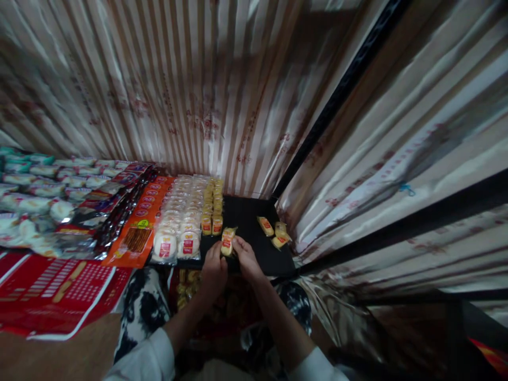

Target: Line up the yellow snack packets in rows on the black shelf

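A small yellow wrapped cake with a red label [227,242] is held between my two hands above the front of a black shelf [242,211]. My left hand [214,268] pinches its left side. From the right, my right hand [246,256] grips it with closed fingers. Just behind stand two rows of the same yellow packets [212,206]. A single yellow packet [265,226] lies to the right, beside a few others [280,236] near the shelf's right end.
Left of the yellow rows lie round white packaged cakes [177,217], orange snack packs [143,222] and dark foil packs [103,206]. Below the shelf is a container of more yellow packets [188,288]. A black pole [337,100] slants past the striped sheeting.
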Demonstrator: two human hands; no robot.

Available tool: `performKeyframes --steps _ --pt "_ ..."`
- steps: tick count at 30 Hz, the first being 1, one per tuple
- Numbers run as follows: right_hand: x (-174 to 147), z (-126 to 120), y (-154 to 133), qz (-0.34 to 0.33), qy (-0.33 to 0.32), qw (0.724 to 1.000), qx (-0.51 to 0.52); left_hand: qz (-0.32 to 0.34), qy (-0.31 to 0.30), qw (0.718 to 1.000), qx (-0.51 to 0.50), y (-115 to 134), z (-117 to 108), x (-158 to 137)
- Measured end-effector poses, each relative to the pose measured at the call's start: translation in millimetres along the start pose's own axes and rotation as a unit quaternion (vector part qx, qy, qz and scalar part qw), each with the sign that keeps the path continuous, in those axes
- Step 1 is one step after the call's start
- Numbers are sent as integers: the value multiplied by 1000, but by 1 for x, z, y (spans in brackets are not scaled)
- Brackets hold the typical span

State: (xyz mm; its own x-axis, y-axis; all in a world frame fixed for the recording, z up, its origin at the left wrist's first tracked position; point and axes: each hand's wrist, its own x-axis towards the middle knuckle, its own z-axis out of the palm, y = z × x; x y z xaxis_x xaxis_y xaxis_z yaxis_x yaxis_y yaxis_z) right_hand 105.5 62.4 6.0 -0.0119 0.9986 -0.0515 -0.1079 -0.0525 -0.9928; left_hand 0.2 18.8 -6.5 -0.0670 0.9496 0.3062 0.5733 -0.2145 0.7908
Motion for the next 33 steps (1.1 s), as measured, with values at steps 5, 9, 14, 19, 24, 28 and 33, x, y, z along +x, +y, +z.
performKeyframes --steps 5,9,14,19,24,28,33 --pt "-6 11 1 6 -27 999 -26 2 46 999 -3 -12 3 -7" --pt "1 16 14 -29 -44 995 -82 -11 82 997 -6 -21 4 -9" --pt "14 28 25 -111 15 980 -163 -21 97 995 -17 -28 -2 -5" --pt "17 42 19 -148 64 944 -288 -18 74 997 -13 -28 -9 -4" --pt "20 49 20 -190 77 922 -330 -20 62 998 -16 -30 -3 -10" --pt "24 52 26 -197 102 909 -354 -37 56 997 -28 -37 4 -7" --pt "27 54 29 -207 90 904 -363 -28 45 997 -49 -47 8 1"
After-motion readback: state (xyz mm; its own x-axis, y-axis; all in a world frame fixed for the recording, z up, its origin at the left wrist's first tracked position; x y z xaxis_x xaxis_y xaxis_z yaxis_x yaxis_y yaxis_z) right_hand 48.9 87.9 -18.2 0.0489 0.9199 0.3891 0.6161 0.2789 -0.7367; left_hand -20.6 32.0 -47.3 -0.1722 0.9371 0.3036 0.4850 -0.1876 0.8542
